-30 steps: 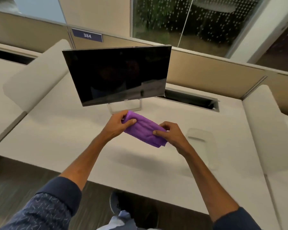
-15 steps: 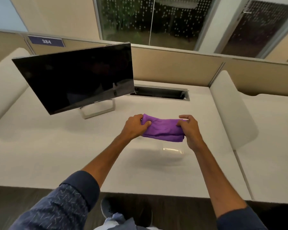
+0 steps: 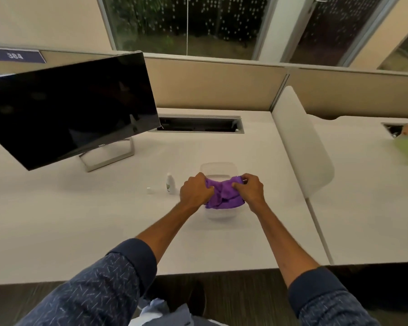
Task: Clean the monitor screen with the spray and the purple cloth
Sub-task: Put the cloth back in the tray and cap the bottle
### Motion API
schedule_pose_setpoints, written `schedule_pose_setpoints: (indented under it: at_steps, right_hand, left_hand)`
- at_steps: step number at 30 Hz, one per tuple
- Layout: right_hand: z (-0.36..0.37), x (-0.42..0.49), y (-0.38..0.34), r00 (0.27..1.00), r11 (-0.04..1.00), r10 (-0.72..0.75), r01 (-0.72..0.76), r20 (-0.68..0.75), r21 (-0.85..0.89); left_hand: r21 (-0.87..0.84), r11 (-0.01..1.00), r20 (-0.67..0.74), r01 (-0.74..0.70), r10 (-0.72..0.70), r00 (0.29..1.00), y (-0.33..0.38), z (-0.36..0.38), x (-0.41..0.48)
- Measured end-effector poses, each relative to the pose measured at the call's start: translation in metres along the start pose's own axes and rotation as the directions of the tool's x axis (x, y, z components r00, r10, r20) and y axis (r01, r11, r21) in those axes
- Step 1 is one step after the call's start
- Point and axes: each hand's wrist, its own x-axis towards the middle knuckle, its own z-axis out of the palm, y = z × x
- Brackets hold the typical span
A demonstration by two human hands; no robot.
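1. Pale office desktop (image 3: pixel 80 220) fills the view, backed by beige partition panels and a dark window; a rectangular cable slot (image 3: pixel 199 124) is cut into it behind the work area.
2. Both hands clench one crumpled purple microfibre cloth (image 3: pixel 224 195): the left hand (image 3: pixel 196 191) grips its left end and the right hand (image 3: pixel 250 190) its right end, fingers curled tight into the fabric.
3. That cloth is held directly over, and seemingly pressed into, a clear plastic lidless container (image 3: pixel 218 169) near the middle of the desk; whether the cloth touches its floor I cannot tell.
4. One small white spray bottle with a green label (image 3: pixel 170 184) stands upright just left of the left hand, with a tiny clear cap (image 3: pixel 149 190) lying beside it.
5. One black flat monitor on a silver loop stand (image 3: pixel 68 109) sits at the far left, tilted, well apart from the hands, its screen dark.
6. Judged by this layout, the step in hand is stowing or bunching the cloth at the container, so wiping looks finished, though I cannot be sure.
7. If so, the next move calls for letting go of the cloth, then capping the bottle.
8. Count: two hands, one cloth, one container, one bottle, one cap, one monitor.
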Motion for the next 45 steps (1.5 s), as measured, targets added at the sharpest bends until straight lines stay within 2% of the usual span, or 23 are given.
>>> schedule_pose_setpoints:
  at_steps: [3, 7, 12, 17, 20, 22, 25, 28, 34, 40, 42, 45]
  right_hand:
    - [0.003, 0.002, 0.0, 0.999, 0.996, -0.026, 0.029, 0.04, -0.084]
    - [0.007, 0.003, 0.003, 0.986, 0.949, -0.107, 0.14, 0.128, -0.281]
    - [0.008, 0.005, 0.009, 0.94, 0.773, -0.23, 0.333, 0.25, -0.54]
    - [0.011, 0.004, 0.013, 0.89, 0.572, -0.271, 0.455, 0.366, -0.682]
    - [0.01, 0.003, 0.018, 0.865, 0.488, -0.345, 0.497, 0.365, -0.717]
    - [0.009, 0.005, 0.018, 0.841, 0.446, -0.403, 0.525, 0.361, -0.724]
    - [0.009, 0.006, 0.015, 0.817, 0.424, -0.353, 0.574, 0.456, -0.7]
    - [0.012, 0.006, 0.016, 0.822, 0.384, -0.194, 0.566, 0.535, -0.73]
    - [0.012, 0.005, 0.032, 0.802, 0.271, -0.197, 0.597, 0.564, -0.755]
    - [0.007, 0.004, 0.038, 0.788, 0.256, -0.243, 0.615, 0.566, -0.746]
    - [0.007, 0.003, 0.035, 0.786, 0.254, -0.235, 0.617, 0.572, -0.745]
    - [0.006, 0.001, 0.027, 0.794, 0.294, -0.218, 0.608, 0.568, -0.738]
  left_hand:
    - [0.042, 0.999, -0.004, 0.0, 0.0, 1.0, 0.0, 0.007, 0.005]
    - [0.119, 0.993, -0.002, -0.009, 0.009, 1.0, 0.003, 0.014, 0.011]
    - [0.2, 0.979, 0.011, -0.049, 0.048, 0.999, 0.001, 0.024, 0.012]
    - [0.321, 0.936, 0.015, -0.145, 0.148, 0.989, -0.001, 0.027, 0.011]
    - [0.384, 0.904, -0.021, -0.188, 0.212, 0.977, -0.003, 0.029, 0.013]
    - [0.464, 0.838, -0.015, -0.289, 0.333, 0.943, -0.003, 0.028, 0.014]
    - [0.528, 0.68, 0.159, -0.508, 0.509, 0.846, 0.003, 0.031, 0.012]
    - [0.586, 0.58, 0.338, -0.566, 0.46, 0.821, 0.0, 0.038, 0.008]
    - [0.592, 0.595, 0.409, -0.544, 0.36, 0.838, -0.017, 0.041, 0.006]
    - [0.559, 0.597, 0.471, -0.576, 0.344, 0.812, -0.012, 0.036, 0.002]
    - [0.543, 0.603, 0.472, -0.584, 0.356, 0.806, -0.013, 0.036, 0.0]
    - [0.515, 0.591, 0.417, -0.621, 0.46, 0.784, -0.019, 0.036, -0.004]
